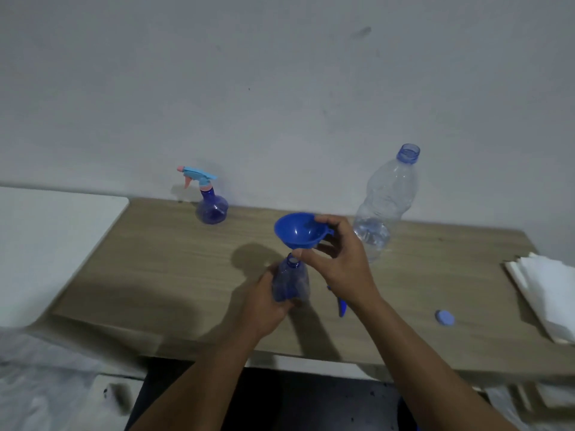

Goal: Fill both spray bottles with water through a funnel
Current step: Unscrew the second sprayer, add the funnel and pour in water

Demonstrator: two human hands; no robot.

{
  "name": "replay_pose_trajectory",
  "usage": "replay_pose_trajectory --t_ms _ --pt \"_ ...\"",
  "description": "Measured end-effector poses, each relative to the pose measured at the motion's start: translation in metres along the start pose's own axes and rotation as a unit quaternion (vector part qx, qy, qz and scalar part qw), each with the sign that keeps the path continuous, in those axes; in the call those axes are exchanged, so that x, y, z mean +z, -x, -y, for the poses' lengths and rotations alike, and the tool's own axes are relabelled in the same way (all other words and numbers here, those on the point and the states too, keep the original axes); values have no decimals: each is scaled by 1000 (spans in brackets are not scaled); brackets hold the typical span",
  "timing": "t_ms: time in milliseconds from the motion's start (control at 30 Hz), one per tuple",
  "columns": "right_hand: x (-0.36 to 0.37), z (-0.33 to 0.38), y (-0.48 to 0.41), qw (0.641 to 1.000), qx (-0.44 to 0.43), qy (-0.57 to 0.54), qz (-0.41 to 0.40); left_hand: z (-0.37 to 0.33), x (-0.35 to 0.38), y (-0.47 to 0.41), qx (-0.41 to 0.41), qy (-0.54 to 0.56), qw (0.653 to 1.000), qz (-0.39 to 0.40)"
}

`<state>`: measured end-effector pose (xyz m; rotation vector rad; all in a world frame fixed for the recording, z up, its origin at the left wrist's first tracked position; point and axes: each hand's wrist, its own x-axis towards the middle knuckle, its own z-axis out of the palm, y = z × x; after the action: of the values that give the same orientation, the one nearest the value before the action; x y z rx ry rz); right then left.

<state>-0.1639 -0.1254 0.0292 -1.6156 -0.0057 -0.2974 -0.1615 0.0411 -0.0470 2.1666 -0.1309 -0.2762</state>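
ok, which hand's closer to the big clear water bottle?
Right. The right hand, holding the funnel, is just left of the water bottle near its base. The left hand grips the spray bottle further left and nearer the person.

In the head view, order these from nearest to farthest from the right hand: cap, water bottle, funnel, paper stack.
1. Funnel, held in the right hand over the spray bottle.
2. Water bottle, just behind the hand, to its right.
3. Cap, on the table, near right.
4. Paper stack, at the table's far right edge.
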Motion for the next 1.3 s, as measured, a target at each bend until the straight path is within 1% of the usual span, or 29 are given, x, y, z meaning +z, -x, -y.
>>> replay_pose_trajectory --t_ms 133,233,267,333,433,467,533,667,767,900,967,1033,1100,1167,1200,1233,1300 --pt "14 -13 11 999 -28 22 -41 4 -4 -4 5 2 999 41" --pt "22 -22 18 996 -32 58 -67 5 -3 -7 4 37 998 43" --pt "23 -24 20 995 -28 70 -71 7 -3 -9 4 34 998 44" --pt "24 -27 24 993 -20 92 -67 8 -3 -10 5 25 999 48" --pt "25 -28 30 994 -14 105 -39 6 -6 -9 17 12 999 50" --pt "25 -27 32 994 -13 106 -36 6 -6 -9 10 10 998 57" --pt "26 -23 32 993 -11 108 -39 7 -6 -11 6 34 997 63" --pt "24 -19 30 989 -13 142 -31 10 -4 -14 -5 46 997 58" --pt "20 -18 31 989 -12 148 -20 6 -4 -11 -3 48 998 46" --pt "3 -14 34 984 -9 179 -23 1 -6 1 1 103 995 10" --pt "-10 -4 30 976 -27 209 -52 -5 -7 8 15 121 992 -31" --pt "-28 7 19 961 -74 242 -114 -14 -9 11 40 136 987 -79" --pt "-46 14 3 928 -140 278 -202 -31 -12 13 56 166 978 -110" --pt "-66 19 -16 900 -157 295 -280 -45 -14 10 66 179 974 -125" --pt "-75 20 -25 898 -142 289 -301 -53 -15 10 73 180 973 -128" --pt "-83 21 -34 904 -119 276 -305 -59 -16 8 76 178 972 -132" --pt "-99 20 -50 931 -79 246 -258 -67 -16 6 84 168 973 -134"
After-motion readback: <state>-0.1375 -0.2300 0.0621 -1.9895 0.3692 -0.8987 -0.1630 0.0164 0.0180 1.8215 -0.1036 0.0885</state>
